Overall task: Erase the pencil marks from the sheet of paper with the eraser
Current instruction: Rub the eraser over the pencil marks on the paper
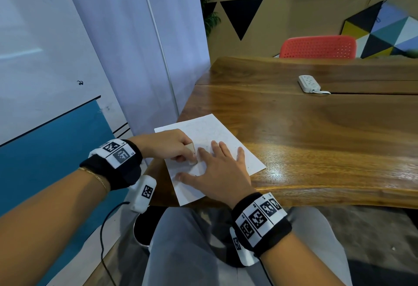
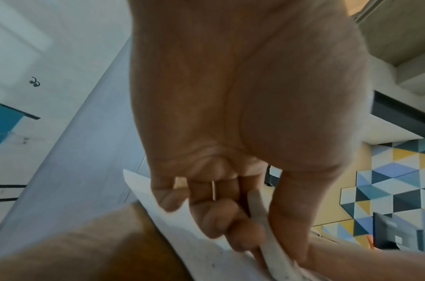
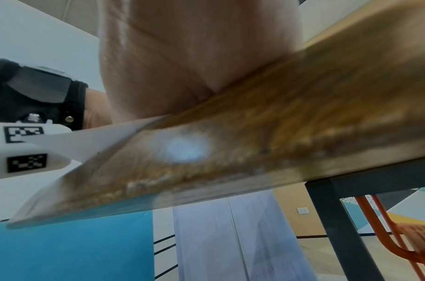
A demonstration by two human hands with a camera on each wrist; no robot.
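A white sheet of paper (image 1: 228, 134) with faint pencil marks lies at the near left corner of the wooden table (image 1: 316, 127). My left hand (image 1: 172, 147) pinches a pale eraser (image 1: 191, 150) and holds its lower end on the sheet. In the left wrist view the eraser (image 2: 266, 228) sits between thumb and curled fingers, down on the paper (image 2: 206, 252). My right hand (image 1: 217, 172) lies flat on the sheet with fingers spread, just right of the eraser. The right wrist view shows only its palm (image 3: 194, 57) on the table edge (image 3: 254, 142).
A white power strip (image 1: 309, 83) with a cable lies farther back on the table. A red perforated chair (image 1: 319, 47) stands behind the far edge. A whiteboard and wall (image 1: 67, 48) stand close on the left. My grey-trousered legs (image 1: 185, 251) are under the near edge.
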